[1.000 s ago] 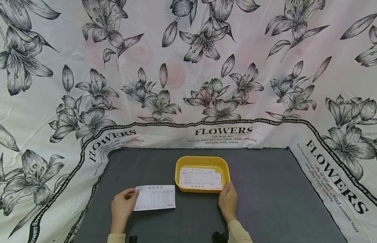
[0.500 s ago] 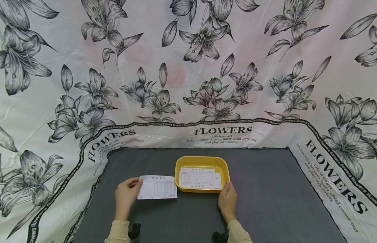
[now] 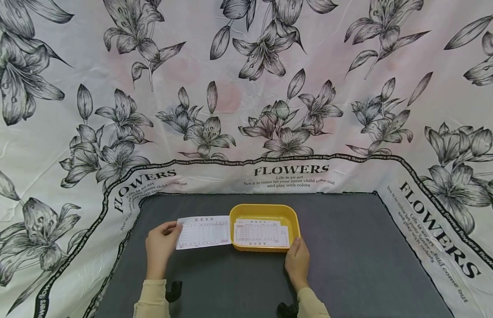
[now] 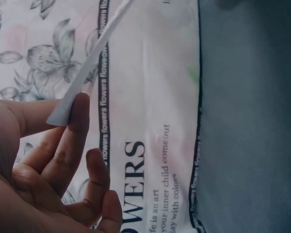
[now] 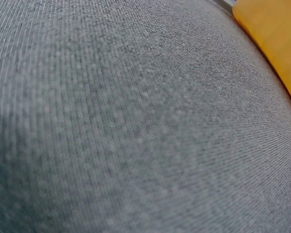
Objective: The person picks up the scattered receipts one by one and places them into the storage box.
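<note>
A white printed form (image 3: 203, 232) is pinched at its left edge between the thumb and fingers of my left hand (image 3: 161, 248). Its right edge is at the left side of a yellow tray (image 3: 266, 249); whether they touch I cannot tell. In the left wrist view the slip (image 4: 89, 65) is seen nearly edge-on in that hand. Several similar printed slips, or at least two, (image 3: 259, 233) lie overlapped inside the tray. My right hand (image 3: 298, 260) holds the tray by its near right corner, thumb on the rim. The right wrist view catches only the tray's yellow wall (image 5: 274, 39).
A dark grey cloth (image 3: 350, 256) covers the table under the tray. White flower-printed sheeting (image 3: 214, 181) rises behind and along both sides. Dark straps show at both wrists, by the cream sleeves (image 3: 153, 298).
My left hand has raised the form away from me, up to the level of the tray, and then shifted it slightly left. The right hand and tray stay nearly still.
</note>
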Demonstrator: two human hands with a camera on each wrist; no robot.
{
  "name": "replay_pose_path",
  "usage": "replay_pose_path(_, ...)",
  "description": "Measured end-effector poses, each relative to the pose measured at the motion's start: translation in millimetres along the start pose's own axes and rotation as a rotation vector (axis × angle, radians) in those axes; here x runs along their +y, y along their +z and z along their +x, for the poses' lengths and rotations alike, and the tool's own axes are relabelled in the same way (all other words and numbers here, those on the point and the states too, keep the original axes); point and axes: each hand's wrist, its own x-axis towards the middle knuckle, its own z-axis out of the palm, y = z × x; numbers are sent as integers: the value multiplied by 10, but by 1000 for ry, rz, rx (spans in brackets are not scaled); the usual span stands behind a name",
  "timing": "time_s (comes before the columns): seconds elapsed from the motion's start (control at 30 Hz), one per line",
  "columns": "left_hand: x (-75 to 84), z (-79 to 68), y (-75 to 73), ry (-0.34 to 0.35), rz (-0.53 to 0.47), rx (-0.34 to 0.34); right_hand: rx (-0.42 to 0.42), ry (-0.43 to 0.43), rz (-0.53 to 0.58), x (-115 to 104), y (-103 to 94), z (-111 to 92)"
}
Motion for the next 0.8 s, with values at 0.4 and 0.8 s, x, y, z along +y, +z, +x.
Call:
replay_pose_path(0.4,199,131,292,-33,-75,-80,32,-15,2,7,-21,23)
replay_pose_path(0.8,240,104,652,-82,-102,-107,16,9,0,-18,3,11)
